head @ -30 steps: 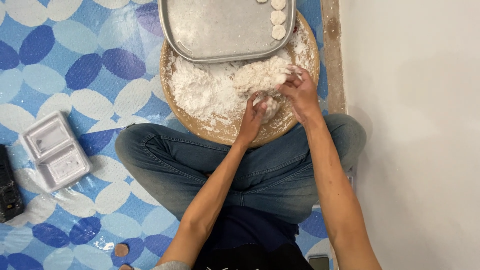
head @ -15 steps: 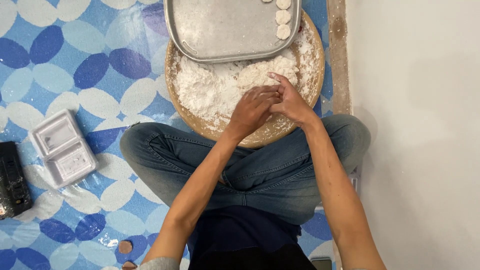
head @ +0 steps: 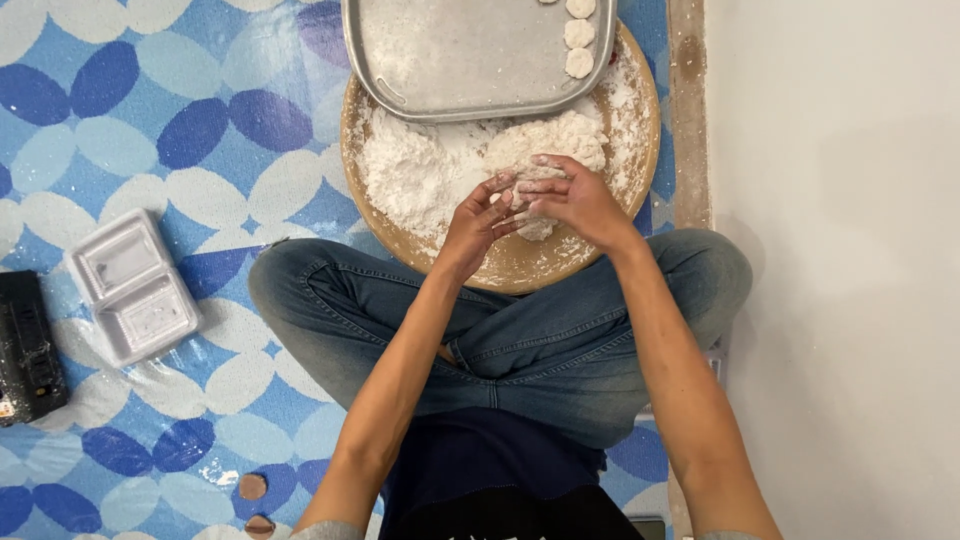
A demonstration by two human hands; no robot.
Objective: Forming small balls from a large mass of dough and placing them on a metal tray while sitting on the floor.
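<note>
Upper centre of frame: my left hand (head: 478, 222) and right hand (head: 572, 200) have come together, fingers now cupped around a dough lump (head: 537, 227) lifted off the flour heap (head: 420, 178) over the round wooden board (head: 520, 268).

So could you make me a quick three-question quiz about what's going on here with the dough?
1. True or false: both hands are on one lump of dough.
2. What does the metal tray rest on? A) the round wooden board B) the patterned mat C) the person's lap
3. How many shaped dough pieces show on the tray?

Key
1. True: the left hand and right hand meet around it above the board.
2. A
3. Three show fully along the tray's right side, with a fourth cut off by the frame's top edge.
</note>
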